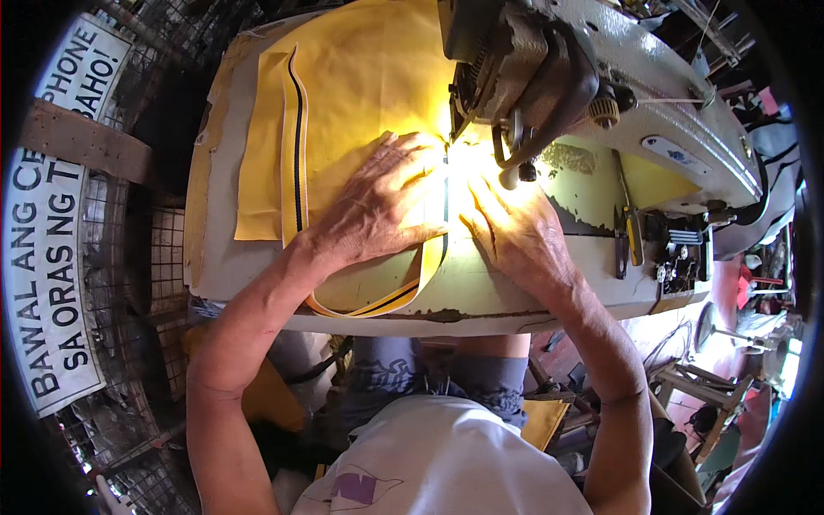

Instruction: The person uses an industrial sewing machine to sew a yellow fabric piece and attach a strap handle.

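A yellow sheet of fabric [360, 77] lies on the sewing machine bed, its right edge under the needle area. A yellow zipper tape with a black centre line [296, 154] runs down the sheet's left side, loops over the table's near edge and comes up to the needle. My left hand [378, 202] rests flat on the fabric left of the needle, fingers stretched forward, thumb beside the tape. My right hand [519, 227] lies to the right of the tape, fingers extended toward the needle; strong lamp glare washes out its fingertips. The sewing machine head [541, 77] stands above both hands.
A screwdriver with a yellow handle [633, 236] and a dark slim tool [620, 249] lie right of my right hand. Beyond them is a metal bobbin winder-like mechanism [682, 245]. Wire mesh and a white sign [51, 275] stand at the left; clutter fills the floor at right.
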{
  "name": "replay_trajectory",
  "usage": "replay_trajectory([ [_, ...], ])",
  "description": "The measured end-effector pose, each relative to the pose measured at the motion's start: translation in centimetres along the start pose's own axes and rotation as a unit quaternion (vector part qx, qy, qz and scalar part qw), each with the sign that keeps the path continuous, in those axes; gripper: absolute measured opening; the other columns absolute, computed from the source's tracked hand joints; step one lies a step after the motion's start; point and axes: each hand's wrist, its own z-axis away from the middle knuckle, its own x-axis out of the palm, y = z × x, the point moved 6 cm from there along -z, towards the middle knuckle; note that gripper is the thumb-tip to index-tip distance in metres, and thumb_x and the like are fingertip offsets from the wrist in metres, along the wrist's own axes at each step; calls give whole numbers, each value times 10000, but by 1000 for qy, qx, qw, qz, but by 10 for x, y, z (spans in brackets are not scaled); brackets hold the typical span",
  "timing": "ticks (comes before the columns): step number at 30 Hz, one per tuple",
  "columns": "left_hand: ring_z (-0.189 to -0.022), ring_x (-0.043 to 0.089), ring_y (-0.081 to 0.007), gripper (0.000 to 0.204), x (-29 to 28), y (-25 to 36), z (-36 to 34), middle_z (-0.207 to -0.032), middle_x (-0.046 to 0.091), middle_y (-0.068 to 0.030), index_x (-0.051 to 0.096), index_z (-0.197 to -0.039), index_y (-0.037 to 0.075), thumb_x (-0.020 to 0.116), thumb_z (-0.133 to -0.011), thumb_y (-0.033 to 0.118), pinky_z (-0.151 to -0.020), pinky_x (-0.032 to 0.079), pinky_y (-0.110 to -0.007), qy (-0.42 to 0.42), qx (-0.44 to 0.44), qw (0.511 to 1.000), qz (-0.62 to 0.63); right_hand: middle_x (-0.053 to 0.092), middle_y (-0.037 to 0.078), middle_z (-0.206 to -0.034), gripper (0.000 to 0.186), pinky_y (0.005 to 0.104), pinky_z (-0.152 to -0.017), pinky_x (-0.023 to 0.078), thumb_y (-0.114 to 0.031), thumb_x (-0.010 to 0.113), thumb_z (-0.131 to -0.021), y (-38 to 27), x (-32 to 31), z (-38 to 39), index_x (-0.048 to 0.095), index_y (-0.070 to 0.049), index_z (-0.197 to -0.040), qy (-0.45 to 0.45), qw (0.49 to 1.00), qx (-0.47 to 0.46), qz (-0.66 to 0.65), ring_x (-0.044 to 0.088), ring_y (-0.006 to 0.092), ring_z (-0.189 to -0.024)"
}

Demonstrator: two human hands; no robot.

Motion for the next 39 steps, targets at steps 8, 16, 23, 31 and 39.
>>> replay_trajectory([
  [8,-1274,469,-361,568,-5,-14,-12,-1276,547,-136,588,-1230,47,773,-750,287,-1120,344,-513,-20,1,1000,10,604,160,-1184,378,498,-953,409,-272,613,-889,16,-7,-11,626,-23,-1173,-135,990,40,23,517,360,-1153],
  [16,-1348,406,-351,724,0,-23,-7,-1386,489,-181,508,-1330,6,754,-783,413,-1172,282,-455,-12,-37,999,10,640,96,-1258,363,357,-994,459,-166,606,-960,73,-180,76,595,-66,-1309,145,981,127,16,605,228,-1149],
  [23,-1428,305,-283,836,10,-36,-5,-1499,392,-137,425,-1418,30,737,-784,477,-1221,212,-411,-83,-44,996,-11,623,174,-1271,399,382,-965,468,-286,451,-1026,389,-322,84,581,-44,-1315,41,894,305,325,609,295,-1154],
  [31,-1423,310,-306,801,11,-39,-3,-1480,414,-163,441,-1401,16,715,-808,479,-1217,198,-414,-70,-20,997,7,612,180,-1248,421,437,-935,491,-174,446,-982,434,-310,250,518,-38,-1374,167,935,284,135,606,330,-1104],
  [39,-1424,311,-312,768,15,-39,-3,-1479,421,-164,444,-1402,10,690,-833,464,-1217,190,-422,-70,0,998,3,591,219,-1263,423,453,-948,479,-72,476,-942,371,-297,256,476,20,-1355,224,831,343,376,584,372,-1145],
])
